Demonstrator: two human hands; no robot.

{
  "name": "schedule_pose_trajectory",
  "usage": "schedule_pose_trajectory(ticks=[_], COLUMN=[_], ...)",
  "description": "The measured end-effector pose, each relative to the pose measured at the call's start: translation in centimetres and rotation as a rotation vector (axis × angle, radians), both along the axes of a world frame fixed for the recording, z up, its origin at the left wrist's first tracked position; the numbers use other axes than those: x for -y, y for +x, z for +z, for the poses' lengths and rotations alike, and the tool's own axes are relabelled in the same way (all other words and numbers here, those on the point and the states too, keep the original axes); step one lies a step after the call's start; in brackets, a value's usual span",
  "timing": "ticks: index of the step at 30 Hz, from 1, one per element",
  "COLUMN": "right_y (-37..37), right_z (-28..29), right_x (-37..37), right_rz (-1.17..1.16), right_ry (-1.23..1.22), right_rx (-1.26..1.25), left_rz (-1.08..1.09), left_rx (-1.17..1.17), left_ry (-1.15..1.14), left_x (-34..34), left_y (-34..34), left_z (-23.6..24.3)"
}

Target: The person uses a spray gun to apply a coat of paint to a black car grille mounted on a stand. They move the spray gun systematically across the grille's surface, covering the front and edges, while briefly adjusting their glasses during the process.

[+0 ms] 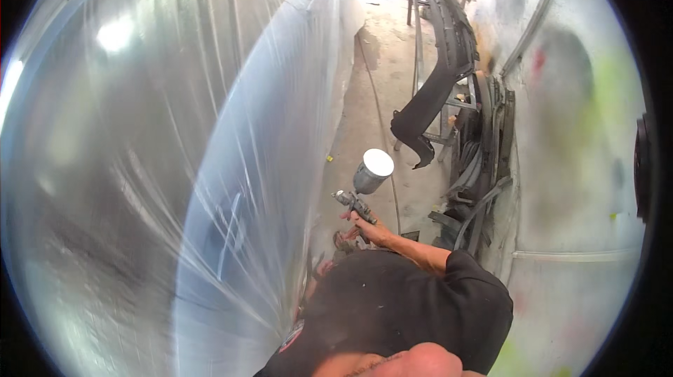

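Note:
My right hand [371, 228] is wrapped round the handle of a spray gun [355, 206]. Its metal nozzle points left toward the plastic sheeting [273, 131]. On top of the gun sits a grey cup [369, 178] with a round white top, tilted to the upper right. Through the clear sheeting shows a pale blue curved panel [231, 159], apparently a vehicle's body. A bit of skin [324, 267] shows between my dark shirt and the sheeting; whether it is my left hand is unclear, and no left fingers can be made out.
On a metal stand to the right hangs a long dark bumper-like part [438, 82]. Several dark trim pieces [473, 159] lean against the paint-marked wall [568, 166]. A thin hose or cable [379, 107] runs along the concrete floor [354, 124] between the sheeting and the stand.

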State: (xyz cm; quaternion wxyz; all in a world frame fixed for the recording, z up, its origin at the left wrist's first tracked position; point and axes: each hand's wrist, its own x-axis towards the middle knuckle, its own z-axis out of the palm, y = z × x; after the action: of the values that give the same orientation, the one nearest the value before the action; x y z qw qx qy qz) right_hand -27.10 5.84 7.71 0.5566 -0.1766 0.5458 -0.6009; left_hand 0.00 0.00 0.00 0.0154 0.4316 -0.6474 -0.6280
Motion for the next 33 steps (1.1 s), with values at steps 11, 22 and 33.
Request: schedule_pose_trajectory(ticks=[11,22,33], right_y=[-9.2,-9.2,-11.2], right_z=[11.6,13.3,12.0], right_x=[3.4,0.5,-0.3], right_rz=[-0.644,-1.138,-1.247], right_ry=[-0.112,-0.167,-0.021], right_rx=[-0.088,-0.032,-0.046], left_rz=[-0.638,-0.877,-0.916], left_rx=[-0.499,-0.304,-0.226], left_ry=[0.079,0.428,0.580], left_x=[10.6,8.8,8.5], left_y=[-25.1,-30.1,-33.4], left_z=[12.8,16.3,14.1])
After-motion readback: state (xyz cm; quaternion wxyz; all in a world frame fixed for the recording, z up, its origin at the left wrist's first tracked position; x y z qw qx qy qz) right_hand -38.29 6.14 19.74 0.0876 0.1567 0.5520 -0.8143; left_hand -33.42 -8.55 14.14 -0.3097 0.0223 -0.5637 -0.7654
